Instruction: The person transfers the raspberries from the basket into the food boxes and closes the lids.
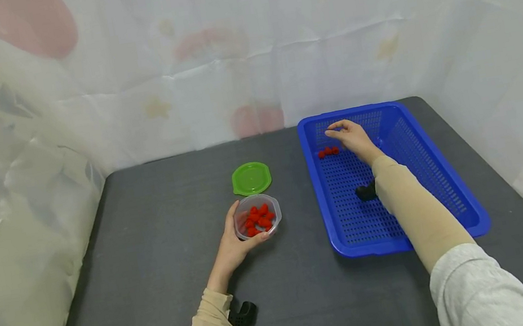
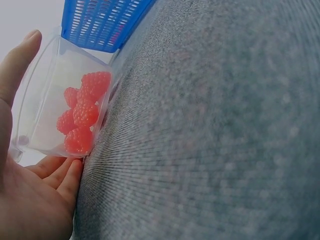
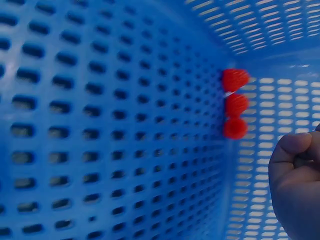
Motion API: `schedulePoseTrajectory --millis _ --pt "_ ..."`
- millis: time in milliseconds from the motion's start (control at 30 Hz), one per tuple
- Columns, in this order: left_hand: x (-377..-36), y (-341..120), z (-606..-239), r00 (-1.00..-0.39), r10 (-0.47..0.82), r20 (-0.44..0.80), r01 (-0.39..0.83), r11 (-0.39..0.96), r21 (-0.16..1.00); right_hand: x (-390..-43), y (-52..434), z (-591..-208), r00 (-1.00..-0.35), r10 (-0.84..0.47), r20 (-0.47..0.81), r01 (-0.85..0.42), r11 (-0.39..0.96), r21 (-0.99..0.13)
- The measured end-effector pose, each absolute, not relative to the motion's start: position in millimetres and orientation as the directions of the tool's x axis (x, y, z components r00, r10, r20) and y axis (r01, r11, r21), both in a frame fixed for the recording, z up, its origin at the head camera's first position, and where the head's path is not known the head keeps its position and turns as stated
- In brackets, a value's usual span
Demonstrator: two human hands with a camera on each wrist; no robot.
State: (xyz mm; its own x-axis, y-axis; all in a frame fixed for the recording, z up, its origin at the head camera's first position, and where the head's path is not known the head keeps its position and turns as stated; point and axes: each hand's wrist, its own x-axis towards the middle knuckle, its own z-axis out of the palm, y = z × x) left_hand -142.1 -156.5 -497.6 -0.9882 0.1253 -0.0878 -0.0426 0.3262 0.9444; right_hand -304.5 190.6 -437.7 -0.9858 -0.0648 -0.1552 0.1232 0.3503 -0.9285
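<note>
The left hand (image 1: 234, 247) cups the clear tub (image 1: 257, 216) of raspberries (image 1: 259, 219) on the grey bench (image 1: 162, 247), thumb and fingers curled round its wall — a steady grip. The right hand (image 1: 352, 137) hangs inside the blue basket (image 1: 449, 179), fingers loosely curled (holding nothing visible), just beside three raspberries in a row (image 3: 235, 110). Best to keep the tub braced and place berries gently — they bruise easily.

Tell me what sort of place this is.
Probably a staged tabletop recording booth, not a kitchen: a dark grey table walled in by draped pale patterned sheeting, holding only a blue basket, a clear tub of raspberries and its green lid.
</note>
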Motion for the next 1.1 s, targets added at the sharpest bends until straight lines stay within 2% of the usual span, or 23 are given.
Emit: schedulePoseTrajectory --millis 400,667,867,1100 --pt "-139.0 -155.2 -484.3 -0.979 0.151 -0.135 -0.085 0.298 0.951 -300.9 196.6 -453.8 -0.965 -0.116 -0.233 0.152 0.477 -0.866" --pt "-132.7 -150.9 -467.1 -0.975 0.163 -0.148 -0.094 0.302 0.949 -305.8 200.2 -464.2 -0.946 -0.116 -0.303 0.172 0.613 -0.771" --pt "-133.4 -151.0 -468.3 -0.975 0.167 -0.144 -0.093 0.280 0.955 -306.2 204.2 -467.8 -0.940 -0.130 -0.317 0.161 0.651 -0.742" --pt "-142.0 -155.6 -492.7 -0.980 0.145 -0.134 -0.087 0.291 0.953 -304.6 204.0 -467.5 -0.941 -0.133 -0.310 0.144 0.672 -0.727"
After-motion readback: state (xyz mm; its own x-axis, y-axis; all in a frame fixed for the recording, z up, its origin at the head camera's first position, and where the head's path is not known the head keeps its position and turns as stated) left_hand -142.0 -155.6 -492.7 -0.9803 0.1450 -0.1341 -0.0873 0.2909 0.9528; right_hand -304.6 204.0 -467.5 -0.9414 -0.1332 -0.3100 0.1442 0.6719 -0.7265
